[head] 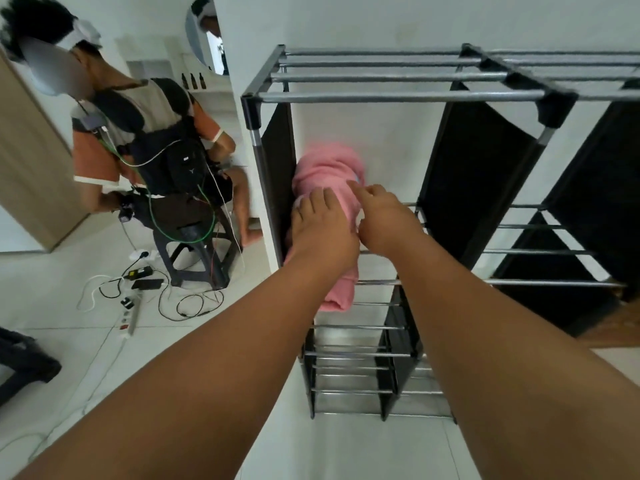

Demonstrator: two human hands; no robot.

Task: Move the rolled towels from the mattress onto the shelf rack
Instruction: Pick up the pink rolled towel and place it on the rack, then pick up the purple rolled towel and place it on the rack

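A pink rolled towel (329, 168) lies on the upper tier of the black and metal shelf rack (398, 95), pushed against the rack's left fabric wall. My left hand (320, 226) rests on top of the towel, fingers spread over it. Beside it, my right hand (382, 220) touches the towel's right side with its fingertips. Both hands cover the towel's middle; its near end hangs over the front bars. The mattress is not in view.
Another person sits on a dark plastic stool (197, 251) to the left, wearing a backpack with cables. A power strip (130, 315) and loose wires lie on the white tiled floor. The rack's right compartments (540, 251) and lower bars (356, 355) hold nothing.
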